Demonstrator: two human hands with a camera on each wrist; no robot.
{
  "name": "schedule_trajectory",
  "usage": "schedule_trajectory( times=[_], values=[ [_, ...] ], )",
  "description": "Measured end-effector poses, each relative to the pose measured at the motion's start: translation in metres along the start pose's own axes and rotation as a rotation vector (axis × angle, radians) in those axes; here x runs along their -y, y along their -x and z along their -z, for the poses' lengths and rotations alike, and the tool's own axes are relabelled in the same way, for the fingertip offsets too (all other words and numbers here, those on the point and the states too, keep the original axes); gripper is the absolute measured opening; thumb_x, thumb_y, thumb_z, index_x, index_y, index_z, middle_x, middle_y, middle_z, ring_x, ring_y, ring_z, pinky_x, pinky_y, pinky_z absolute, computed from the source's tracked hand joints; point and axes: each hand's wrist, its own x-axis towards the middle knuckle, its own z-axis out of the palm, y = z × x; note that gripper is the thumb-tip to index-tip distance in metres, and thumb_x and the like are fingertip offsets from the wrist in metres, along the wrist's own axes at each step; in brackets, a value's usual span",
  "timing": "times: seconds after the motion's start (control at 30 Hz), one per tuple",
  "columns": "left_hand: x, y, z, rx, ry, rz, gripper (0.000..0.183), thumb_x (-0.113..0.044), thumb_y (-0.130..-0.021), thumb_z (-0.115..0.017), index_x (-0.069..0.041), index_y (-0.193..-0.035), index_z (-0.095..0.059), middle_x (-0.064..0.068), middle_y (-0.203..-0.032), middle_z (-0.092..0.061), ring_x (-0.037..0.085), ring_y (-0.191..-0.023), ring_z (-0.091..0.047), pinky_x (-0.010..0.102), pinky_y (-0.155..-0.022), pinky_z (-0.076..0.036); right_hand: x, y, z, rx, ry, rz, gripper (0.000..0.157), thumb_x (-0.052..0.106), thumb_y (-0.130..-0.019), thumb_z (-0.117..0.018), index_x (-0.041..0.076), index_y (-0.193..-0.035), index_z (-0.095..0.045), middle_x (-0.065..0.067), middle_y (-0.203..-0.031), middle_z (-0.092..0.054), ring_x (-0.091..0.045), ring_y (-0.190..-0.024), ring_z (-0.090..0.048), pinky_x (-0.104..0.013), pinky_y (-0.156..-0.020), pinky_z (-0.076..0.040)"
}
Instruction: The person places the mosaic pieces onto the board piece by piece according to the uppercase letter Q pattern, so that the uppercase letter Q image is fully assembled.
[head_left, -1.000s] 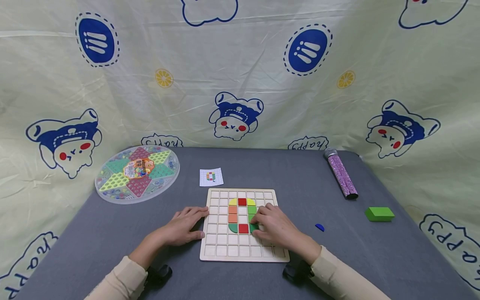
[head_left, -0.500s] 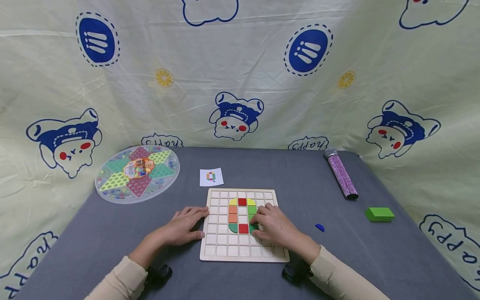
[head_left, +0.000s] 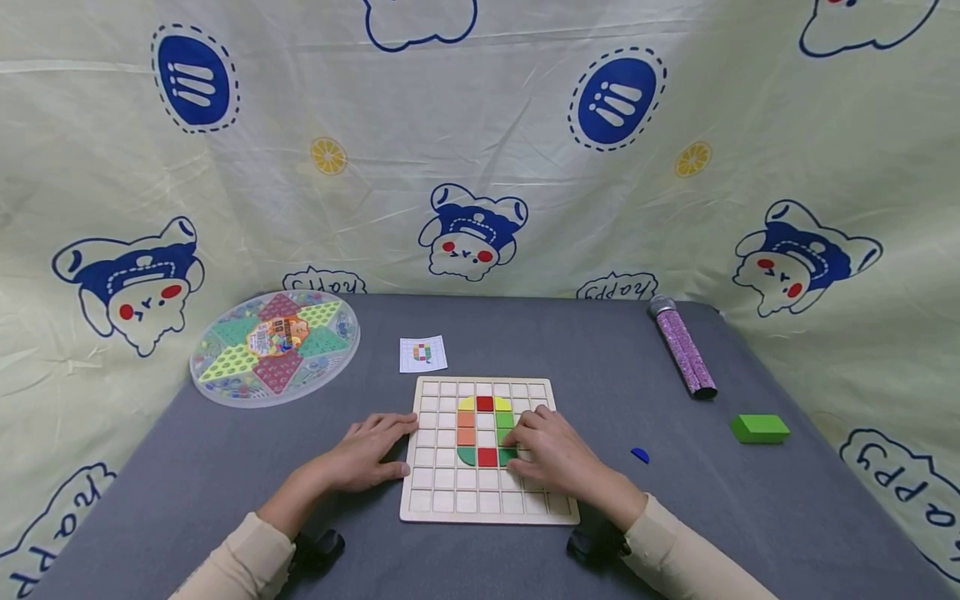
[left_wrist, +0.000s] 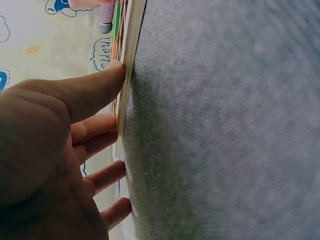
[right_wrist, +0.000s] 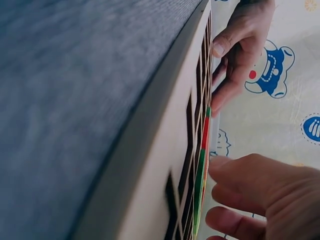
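A pale wooden grid board [head_left: 489,502] lies on the table in the head view. It bears two red squares [head_left: 487,457], yellow corner pieces [head_left: 503,404], orange squares [head_left: 466,436], light green squares [head_left: 504,419] and a dark green quarter-round piece [head_left: 467,456] at lower left. My left hand [head_left: 366,454] rests against the board's left edge, thumb [left_wrist: 102,82] and fingers spread along it. Over the board, my right hand [head_left: 553,454] has its thumb and index fingertips at another dark green piece [head_left: 507,456], partly hidden. Its fingers curve loosely; whether they touch that piece is unclear.
A small card [head_left: 423,355] with a coloured pattern lies behind the board. A round star-patterned game board [head_left: 225,333] is at back left. To the right are a blue half-round piece [head_left: 640,455], a green block [head_left: 760,429] and a purple glittery microphone [head_left: 684,350].
My right hand has shifted very slightly to the right, uncovering a little more of the dark green piece. My left hand stays at the board's edge.
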Motion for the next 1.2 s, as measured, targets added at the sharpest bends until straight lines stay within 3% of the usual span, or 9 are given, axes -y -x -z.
schedule_trajectory(
  times=[0.33, 1.2],
  values=[
    [0.0, 0.0, -0.001, 0.0, 0.008, 0.005, 0.06, -0.028, -0.09, -0.063, -0.008, -0.141, -0.042, 0.008, -0.148, -0.038, 0.032, -0.135, -0.031, 0.057, -0.101, -0.025, -0.014, 0.017, 0.013, 0.015, -0.016, -0.091, 0.02, 0.027, -0.075, -0.077, 0.017, -0.091, -0.073, 0.005, -0.088, -0.062, -0.01, -0.083, -0.047, -0.032, -0.075, -0.038],
    [0.0, 0.001, -0.001, 0.007, 0.006, 0.008, 0.061, -0.029, -0.09, -0.063, -0.009, -0.143, -0.04, 0.008, -0.149, -0.037, 0.032, -0.136, -0.03, 0.058, -0.102, -0.024, -0.068, 0.092, 0.042, 0.045, 0.057, -0.324, 0.018, 0.026, -0.073, -0.08, 0.019, -0.087, -0.072, 0.007, -0.084, -0.058, -0.014, -0.083, -0.051, -0.036, -0.072, -0.038]
  ],
)
